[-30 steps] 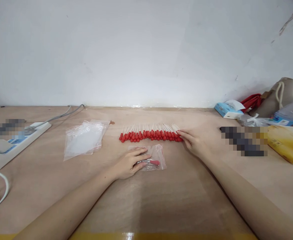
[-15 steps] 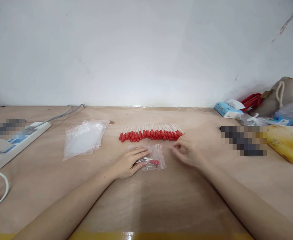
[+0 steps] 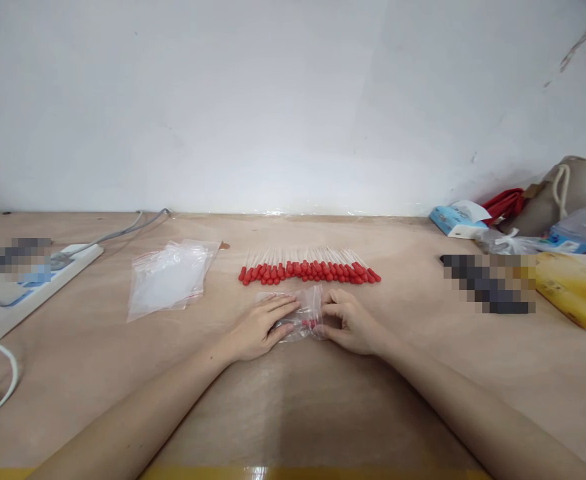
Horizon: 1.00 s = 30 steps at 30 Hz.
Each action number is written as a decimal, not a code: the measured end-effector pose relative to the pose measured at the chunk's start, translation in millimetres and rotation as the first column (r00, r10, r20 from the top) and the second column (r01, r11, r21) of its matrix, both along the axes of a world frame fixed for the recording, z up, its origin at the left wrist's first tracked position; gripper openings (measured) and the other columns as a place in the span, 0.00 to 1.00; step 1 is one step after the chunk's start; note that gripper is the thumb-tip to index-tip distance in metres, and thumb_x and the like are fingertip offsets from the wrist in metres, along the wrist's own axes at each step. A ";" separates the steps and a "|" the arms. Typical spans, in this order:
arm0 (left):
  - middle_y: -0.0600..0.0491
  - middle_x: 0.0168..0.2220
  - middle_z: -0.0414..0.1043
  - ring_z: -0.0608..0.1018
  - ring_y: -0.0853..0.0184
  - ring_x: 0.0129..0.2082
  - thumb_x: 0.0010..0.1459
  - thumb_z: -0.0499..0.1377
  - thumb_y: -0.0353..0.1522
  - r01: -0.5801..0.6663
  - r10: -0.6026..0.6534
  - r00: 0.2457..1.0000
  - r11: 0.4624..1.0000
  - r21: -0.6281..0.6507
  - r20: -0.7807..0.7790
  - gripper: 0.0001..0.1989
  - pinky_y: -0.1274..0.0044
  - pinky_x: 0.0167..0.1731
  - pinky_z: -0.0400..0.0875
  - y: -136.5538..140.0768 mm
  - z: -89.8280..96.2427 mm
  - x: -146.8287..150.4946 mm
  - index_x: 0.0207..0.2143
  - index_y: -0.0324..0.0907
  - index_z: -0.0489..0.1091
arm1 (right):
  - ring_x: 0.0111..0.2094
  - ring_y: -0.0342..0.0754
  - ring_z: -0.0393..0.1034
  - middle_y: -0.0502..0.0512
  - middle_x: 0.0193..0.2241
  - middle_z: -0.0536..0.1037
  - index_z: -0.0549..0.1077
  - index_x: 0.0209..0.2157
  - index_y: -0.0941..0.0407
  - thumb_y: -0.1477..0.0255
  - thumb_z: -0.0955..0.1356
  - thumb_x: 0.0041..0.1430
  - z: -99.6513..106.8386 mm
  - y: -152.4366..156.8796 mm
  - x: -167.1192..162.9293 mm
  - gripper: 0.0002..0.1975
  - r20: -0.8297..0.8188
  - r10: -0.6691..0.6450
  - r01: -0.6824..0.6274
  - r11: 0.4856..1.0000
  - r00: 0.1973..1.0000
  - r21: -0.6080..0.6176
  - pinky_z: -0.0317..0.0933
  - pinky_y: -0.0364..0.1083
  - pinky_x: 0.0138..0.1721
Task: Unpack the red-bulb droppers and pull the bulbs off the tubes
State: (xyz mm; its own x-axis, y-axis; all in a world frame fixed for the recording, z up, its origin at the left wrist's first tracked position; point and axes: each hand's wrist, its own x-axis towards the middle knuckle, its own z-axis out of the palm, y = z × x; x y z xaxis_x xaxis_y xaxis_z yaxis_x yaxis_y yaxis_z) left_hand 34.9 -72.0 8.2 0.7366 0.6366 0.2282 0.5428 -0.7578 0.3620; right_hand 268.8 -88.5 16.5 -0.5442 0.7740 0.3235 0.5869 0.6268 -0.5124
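Note:
A clear zip-lock bag lies flat on the table in front of me, with a red-bulbed dropper inside it. Across the bag's left part my left hand rests with fingers stretched out, pressing it down and covering some of it. At the bag's right end, my right hand has its thumb and bent fingers closed on the plastic edge. Just beyond the bag, a row of droppers with red bulbs lies side by side, bulbs toward me and thin pale stems pointing away.
A stack of clear zip-lock bags lies to the left of the droppers. Farther left is a white power strip with cables. A blue tissue pack, a yellow package and a blurred-out dark object sit at the right.
My right hand has moved left from the right end of the dropper row onto the bag's right edge. The bag's right end looks lifted. My left hand has stayed in place.

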 end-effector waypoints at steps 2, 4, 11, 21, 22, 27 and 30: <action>0.50 0.58 0.56 0.59 0.63 0.57 0.60 0.48 0.38 -0.005 0.005 1.000 1.000 -0.011 -0.019 0.22 0.65 0.56 0.55 -0.8 0.3 -0.3 0.57 0.47 0.54 | 0.32 0.45 0.62 0.54 0.30 0.69 0.72 0.28 0.56 0.68 0.65 0.53 0.5 -0.6 1.7 0.07 -0.053 -0.017 0.016 1.000 0.998 -0.022 0.56 0.45 0.34; 0.51 0.58 0.55 0.58 0.64 0.58 0.60 0.48 0.39 -0.013 0.012 0.999 1.000 -0.020 -0.035 0.23 0.66 0.56 0.55 -2.0 1.9 -0.2 0.58 0.47 0.53 | 0.29 0.43 0.62 0.53 0.29 0.70 0.70 0.31 0.56 0.69 0.62 0.56 -0.1 -0.2 4.8 0.07 -0.097 -0.029 0.021 0.996 0.995 -0.090 0.57 0.44 0.31; 0.51 0.60 0.50 0.56 0.60 0.59 0.61 0.46 0.38 -0.005 0.003 0.992 1.000 -0.019 -0.127 0.22 0.64 0.55 0.54 -4.0 10.3 -5.9 0.58 0.51 0.52 | 0.31 0.44 0.67 0.52 0.31 0.73 0.67 0.33 0.55 0.66 0.66 0.50 -1.3 18.1 45.4 0.09 -0.429 -0.235 0.096 0.942 0.872 -0.322 0.62 0.45 0.33; 0.48 0.51 0.62 0.62 0.57 0.54 0.59 0.48 0.40 -0.092 0.114 0.977 0.988 0.126 -0.178 0.18 0.61 0.53 0.54 -22.6 32.5 0.8 0.49 0.46 0.64 | 0.31 0.46 0.71 0.52 0.31 0.74 0.66 0.25 0.54 0.65 0.69 0.45 1.7 44.5 105.4 0.09 -0.745 -0.503 0.384 0.854 0.438 -0.351 0.66 0.49 0.39; 0.49 0.54 0.59 0.59 0.58 0.56 0.60 0.46 0.40 -0.070 0.091 0.981 0.989 0.127 -0.169 0.19 0.62 0.55 0.51 -21.8 31.5 4.4 0.52 0.46 0.61 | 0.31 0.46 0.71 0.53 0.31 0.74 0.67 0.26 0.54 0.64 0.70 0.44 -2.6 45.6 102.9 0.10 -0.717 -0.538 0.440 0.827 0.443 -0.349 0.66 0.49 0.38; 0.49 0.62 0.43 0.46 0.56 0.61 0.61 0.42 0.43 0.096 -0.100 0.961 0.995 -0.028 -0.257 0.24 0.55 0.56 0.39 -16.3 16.6 13.3 0.59 0.50 0.46 | 0.31 0.47 0.71 0.56 0.31 0.75 0.69 0.30 0.56 0.60 0.68 0.47 -25.5 51.6 91.9 0.13 -0.547 -0.553 0.542 0.816 0.628 -0.202 0.67 0.47 0.33; 0.50 0.61 0.46 0.50 0.58 0.61 0.62 0.41 0.41 0.029 -0.038 0.982 0.998 -0.053 -0.184 0.23 0.57 0.57 0.43 -14.0 13.5 12.5 0.59 0.50 0.48 | 0.33 0.47 0.71 0.56 0.32 0.75 0.70 0.31 0.56 0.61 0.66 0.50 -30.4 53.3 91.3 0.13 -0.447 -0.514 0.548 0.834 0.732 -0.060 0.66 0.48 0.37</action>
State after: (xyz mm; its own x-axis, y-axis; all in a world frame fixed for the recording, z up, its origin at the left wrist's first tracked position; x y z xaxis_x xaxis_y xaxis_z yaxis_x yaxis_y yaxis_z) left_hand 47.4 -86.0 21.8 0.7841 0.6182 0.0545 0.5787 -0.7601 0.2957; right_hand 360.1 -35.2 -14.0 0.1566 0.8599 0.4858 0.5666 0.3247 -0.7573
